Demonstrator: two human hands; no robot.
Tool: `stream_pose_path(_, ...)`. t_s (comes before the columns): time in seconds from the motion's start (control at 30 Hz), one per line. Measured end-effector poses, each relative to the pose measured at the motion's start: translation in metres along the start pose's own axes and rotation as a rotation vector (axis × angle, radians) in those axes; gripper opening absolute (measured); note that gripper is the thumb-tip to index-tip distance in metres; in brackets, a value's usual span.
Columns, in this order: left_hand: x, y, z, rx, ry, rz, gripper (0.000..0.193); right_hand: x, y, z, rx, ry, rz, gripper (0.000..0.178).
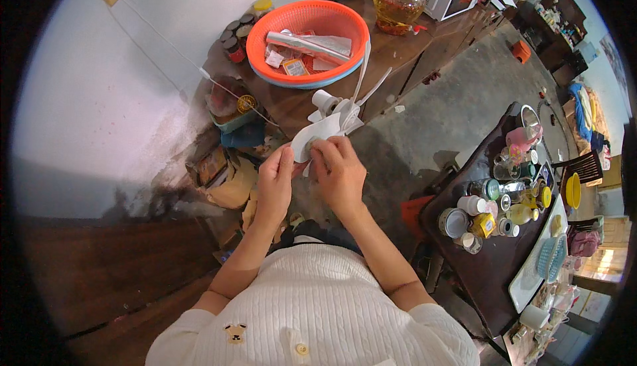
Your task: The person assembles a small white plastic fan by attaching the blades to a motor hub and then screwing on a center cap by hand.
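Wall [126, 107] well left of the left hand [275, 177], which pinches one edge of a white piece [324, 127]; right hand [342, 170] has fingers bunched closed on it too. Cabinet [391, 51] edge ahead of hands, grey floor [458, 81] rightward up to the dark table [474, 270] edge.

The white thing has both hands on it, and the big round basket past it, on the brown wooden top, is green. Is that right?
Not quite: the basket is orange, not green, as the head view shows. The left hand and right hand are both on the white thing, and the basket is on the brown wooden top.
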State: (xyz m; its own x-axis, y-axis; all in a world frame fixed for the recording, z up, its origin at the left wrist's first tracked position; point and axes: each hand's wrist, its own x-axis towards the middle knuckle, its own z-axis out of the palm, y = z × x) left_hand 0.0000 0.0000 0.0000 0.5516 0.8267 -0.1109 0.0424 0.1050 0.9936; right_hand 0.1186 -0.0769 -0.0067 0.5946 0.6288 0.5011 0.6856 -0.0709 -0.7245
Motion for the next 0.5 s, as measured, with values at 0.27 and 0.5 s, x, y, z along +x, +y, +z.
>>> stream_pose_path(0.27, -0.004, 0.004, 0.01, -0.14, -0.032, 0.039, 0.041, 0.018, 0.055, 0.011, -0.149, 0.086, 0.087, 0.011)
stream_pose_path(0.5, 0.001, 0.006, 0.001, -0.178, -0.134, 0.135, 0.046, 0.012, 0.063, -0.008, 0.058, 0.067, 0.18, 0.013)
